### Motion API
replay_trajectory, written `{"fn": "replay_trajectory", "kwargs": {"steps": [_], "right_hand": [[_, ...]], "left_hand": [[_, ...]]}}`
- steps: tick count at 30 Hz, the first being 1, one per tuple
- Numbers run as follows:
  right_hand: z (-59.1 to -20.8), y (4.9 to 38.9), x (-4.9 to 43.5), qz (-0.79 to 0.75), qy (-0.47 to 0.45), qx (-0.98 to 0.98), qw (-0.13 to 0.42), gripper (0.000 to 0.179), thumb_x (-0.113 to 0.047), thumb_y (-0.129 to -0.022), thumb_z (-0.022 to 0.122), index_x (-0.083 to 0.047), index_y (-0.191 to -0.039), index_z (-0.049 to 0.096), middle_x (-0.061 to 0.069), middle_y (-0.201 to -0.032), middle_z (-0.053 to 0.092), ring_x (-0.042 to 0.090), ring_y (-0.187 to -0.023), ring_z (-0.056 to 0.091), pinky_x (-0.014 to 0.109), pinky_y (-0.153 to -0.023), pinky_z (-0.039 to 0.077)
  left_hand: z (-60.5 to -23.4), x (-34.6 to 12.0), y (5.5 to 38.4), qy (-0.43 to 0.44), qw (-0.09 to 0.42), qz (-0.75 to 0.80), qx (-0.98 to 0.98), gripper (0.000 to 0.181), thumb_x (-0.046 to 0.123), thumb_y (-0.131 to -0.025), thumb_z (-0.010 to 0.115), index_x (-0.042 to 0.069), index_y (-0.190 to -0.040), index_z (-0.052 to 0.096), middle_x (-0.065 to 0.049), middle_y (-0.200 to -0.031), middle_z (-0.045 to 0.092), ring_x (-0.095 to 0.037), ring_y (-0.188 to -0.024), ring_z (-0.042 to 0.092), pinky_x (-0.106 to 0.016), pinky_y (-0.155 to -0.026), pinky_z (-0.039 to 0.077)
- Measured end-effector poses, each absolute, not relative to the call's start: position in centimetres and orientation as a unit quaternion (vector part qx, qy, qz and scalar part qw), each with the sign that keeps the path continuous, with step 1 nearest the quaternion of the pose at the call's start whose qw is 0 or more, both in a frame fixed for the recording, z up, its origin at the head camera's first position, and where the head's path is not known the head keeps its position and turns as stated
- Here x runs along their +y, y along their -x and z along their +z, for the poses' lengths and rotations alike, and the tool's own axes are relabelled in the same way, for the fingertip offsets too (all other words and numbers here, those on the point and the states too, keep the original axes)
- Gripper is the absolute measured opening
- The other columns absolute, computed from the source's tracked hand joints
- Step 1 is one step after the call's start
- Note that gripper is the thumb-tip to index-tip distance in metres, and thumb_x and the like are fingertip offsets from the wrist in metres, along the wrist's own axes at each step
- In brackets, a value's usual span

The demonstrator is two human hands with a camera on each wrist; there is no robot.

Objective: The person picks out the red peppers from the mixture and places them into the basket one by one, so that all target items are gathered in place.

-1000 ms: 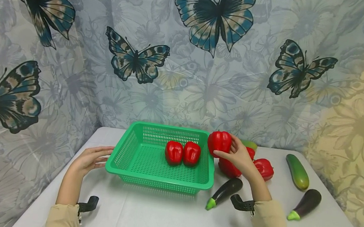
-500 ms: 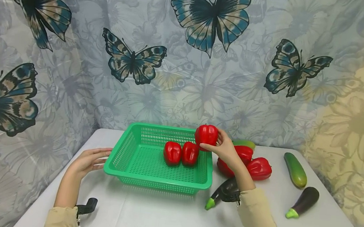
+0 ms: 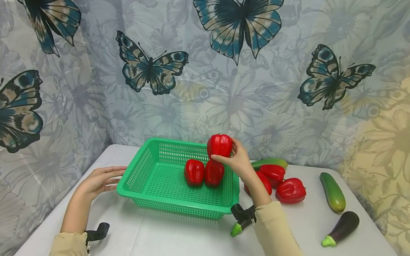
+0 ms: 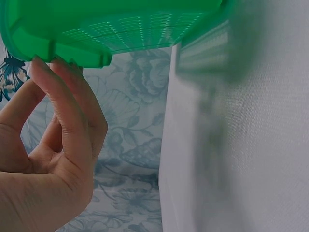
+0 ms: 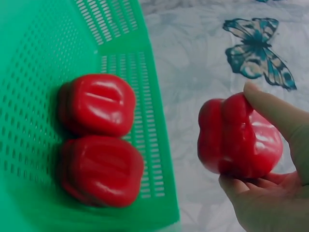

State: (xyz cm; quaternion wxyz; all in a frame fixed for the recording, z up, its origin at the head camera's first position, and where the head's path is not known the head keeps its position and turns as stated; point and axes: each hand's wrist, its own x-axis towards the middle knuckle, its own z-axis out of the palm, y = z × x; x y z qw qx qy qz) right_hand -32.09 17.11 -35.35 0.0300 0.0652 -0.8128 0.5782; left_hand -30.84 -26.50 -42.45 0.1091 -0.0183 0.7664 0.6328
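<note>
My right hand [image 3: 240, 160] grips a glossy red bell pepper [image 3: 220, 145], thumb on one side and fingers on the other, held up over the back right part of the green plastic basket [image 3: 178, 204]. In the right wrist view the held pepper [image 5: 236, 137] shows its lobed end. Two more red bell peppers lie side by side in the basket: the left pepper [image 3: 194, 173] and the right pepper [image 3: 214, 173], the latter partly overlapped by the held one. My left hand [image 3: 99, 180] has its fingers extended, and in the left wrist view its fingertips [image 4: 38, 62] touch the basket's rim.
Right of the basket lie several red peppers [image 3: 291, 191], with a green vegetable [image 3: 280, 162] behind them. Under my right wrist is a partly hidden eggplant [image 3: 238, 228]. Farther right, a zucchini [image 3: 332, 192] and another eggplant [image 3: 342, 228] rest on the white table [image 3: 162, 244].
My right hand has carried the bell pepper leftward and slightly up, from beside the basket's right rim to over the basket. The left hand stays at the rim.
</note>
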Motion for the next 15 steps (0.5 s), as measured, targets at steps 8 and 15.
{"fn": "replay_trajectory", "kwargs": {"steps": [8, 15], "right_hand": [[-35.4, 32.7, 15.1, 0.576, -0.078, -0.813, 0.036, 0.090, -0.024, -0.082, 0.080, -0.007, -0.152, 0.025, 0.014, -0.151, 0.039, 0.032, -0.142, 0.039, 0.049, -0.110, 0.041], [-35.9, 33.3, 13.9, 0.574, -0.074, -0.815, 0.030, 0.091, -0.023, -0.081, 0.080, -0.007, -0.152, 0.025, 0.014, -0.150, 0.042, 0.032, -0.139, 0.043, 0.049, -0.108, 0.043]], "left_hand": [[-42.7, -26.6, 31.1, 0.021, 0.107, 0.626, 0.772, 0.057, 0.034, -0.091, 0.069, 0.004, -0.138, 0.055, 0.011, -0.111, 0.065, -0.009, -0.101, 0.065, -0.028, -0.085, 0.056], [-42.9, -26.6, 31.2, 0.018, 0.106, 0.624, 0.774, 0.059, 0.034, -0.091, 0.069, 0.003, -0.139, 0.053, 0.011, -0.112, 0.065, -0.009, -0.102, 0.065, -0.028, -0.084, 0.055]]}}
